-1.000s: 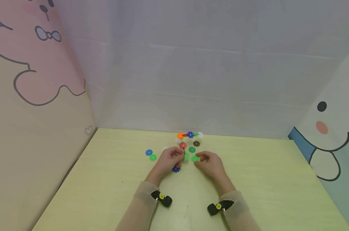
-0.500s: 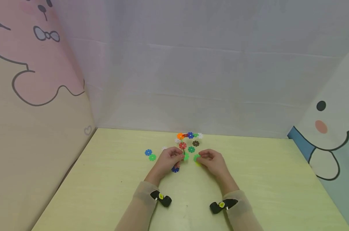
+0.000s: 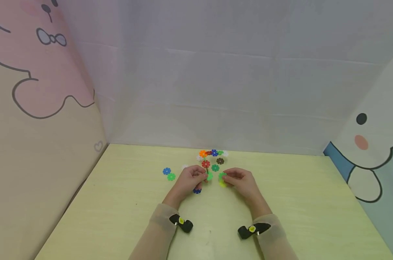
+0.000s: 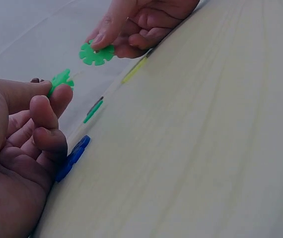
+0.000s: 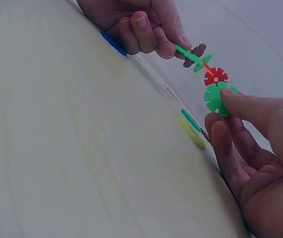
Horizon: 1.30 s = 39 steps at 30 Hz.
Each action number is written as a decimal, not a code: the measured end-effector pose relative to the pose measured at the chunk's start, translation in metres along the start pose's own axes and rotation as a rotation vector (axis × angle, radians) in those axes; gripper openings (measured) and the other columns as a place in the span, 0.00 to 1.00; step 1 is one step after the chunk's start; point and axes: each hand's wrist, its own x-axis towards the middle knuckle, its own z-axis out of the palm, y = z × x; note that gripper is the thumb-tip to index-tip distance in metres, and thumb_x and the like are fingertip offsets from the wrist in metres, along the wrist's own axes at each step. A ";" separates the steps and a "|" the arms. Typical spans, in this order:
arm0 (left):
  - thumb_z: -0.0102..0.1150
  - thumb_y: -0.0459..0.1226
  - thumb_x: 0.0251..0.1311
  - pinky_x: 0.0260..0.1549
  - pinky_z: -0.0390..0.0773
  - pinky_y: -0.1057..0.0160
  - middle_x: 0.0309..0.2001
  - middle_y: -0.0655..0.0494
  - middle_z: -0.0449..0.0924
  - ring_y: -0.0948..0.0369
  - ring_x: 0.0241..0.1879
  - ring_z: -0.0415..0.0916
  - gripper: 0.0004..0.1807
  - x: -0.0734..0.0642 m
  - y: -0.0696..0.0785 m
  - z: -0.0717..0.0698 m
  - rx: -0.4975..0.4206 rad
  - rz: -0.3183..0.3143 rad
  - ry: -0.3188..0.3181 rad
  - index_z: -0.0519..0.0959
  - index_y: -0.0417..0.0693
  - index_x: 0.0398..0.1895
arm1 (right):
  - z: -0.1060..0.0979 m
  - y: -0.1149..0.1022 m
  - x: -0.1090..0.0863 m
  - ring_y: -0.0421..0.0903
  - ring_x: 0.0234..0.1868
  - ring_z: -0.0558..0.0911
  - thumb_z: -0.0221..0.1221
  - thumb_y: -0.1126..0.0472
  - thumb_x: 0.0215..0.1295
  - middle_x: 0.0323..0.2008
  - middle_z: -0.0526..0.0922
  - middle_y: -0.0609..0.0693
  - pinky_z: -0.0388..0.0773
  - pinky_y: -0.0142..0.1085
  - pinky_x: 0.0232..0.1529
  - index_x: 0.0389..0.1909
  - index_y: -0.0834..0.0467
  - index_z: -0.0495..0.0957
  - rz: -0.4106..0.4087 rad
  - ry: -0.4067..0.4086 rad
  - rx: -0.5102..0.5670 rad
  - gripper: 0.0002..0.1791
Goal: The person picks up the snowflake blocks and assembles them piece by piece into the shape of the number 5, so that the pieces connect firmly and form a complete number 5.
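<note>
My left hand (image 3: pixel 191 177) pinches a green snowflake disc (image 4: pixel 62 81) at the near end of a chain of interlocked notched discs. A red disc (image 3: pixel 205 164), an orange disc (image 3: pixel 203 154) and a dark blue disc (image 3: pixel 214 153) belong to the chain, which runs away from me and bends right. Opposite, my right hand (image 3: pixel 242 180) pinches a single green snowflake disc (image 5: pixel 216 98) between thumb and fingertips, apart from the chain. In the left wrist view both green discs are held above the table, with a gap between them.
Loose discs lie on the table (image 3: pixel 297 202): a yellow one (image 3: pixel 222 183) below the right fingers, a blue one (image 4: pixel 73 158) beside the left hand, a dark green one (image 3: pixel 215 168) and a brown one (image 3: pixel 220 161) farther back. Blue (image 3: pixel 166 171) and green (image 3: pixel 171 177) ones lie left.
My right hand has shifted slightly right with its green disc, widening the gap to the left hand. The yellow disc has come into sight beneath it. My left hand keeps its hold.
</note>
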 end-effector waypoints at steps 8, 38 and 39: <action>0.64 0.35 0.78 0.22 0.74 0.66 0.35 0.47 0.90 0.63 0.19 0.72 0.07 0.002 -0.001 -0.001 -0.002 0.014 -0.016 0.81 0.38 0.47 | 0.004 -0.004 -0.002 0.44 0.41 0.90 0.70 0.72 0.70 0.41 0.91 0.53 0.88 0.35 0.46 0.51 0.70 0.86 -0.028 -0.033 0.039 0.11; 0.63 0.34 0.79 0.21 0.74 0.67 0.35 0.48 0.89 0.63 0.19 0.71 0.07 0.002 -0.004 -0.001 0.001 0.024 -0.043 0.81 0.37 0.49 | 0.020 -0.004 -0.005 0.42 0.45 0.88 0.75 0.67 0.67 0.44 0.93 0.54 0.83 0.32 0.47 0.47 0.66 0.90 -0.085 -0.003 -0.051 0.11; 0.63 0.34 0.79 0.22 0.74 0.67 0.35 0.48 0.89 0.63 0.19 0.71 0.07 0.002 -0.003 -0.001 0.003 0.024 -0.043 0.82 0.37 0.49 | 0.020 -0.004 -0.005 0.42 0.45 0.88 0.75 0.67 0.68 0.45 0.93 0.54 0.83 0.32 0.47 0.47 0.66 0.90 -0.089 -0.001 -0.057 0.10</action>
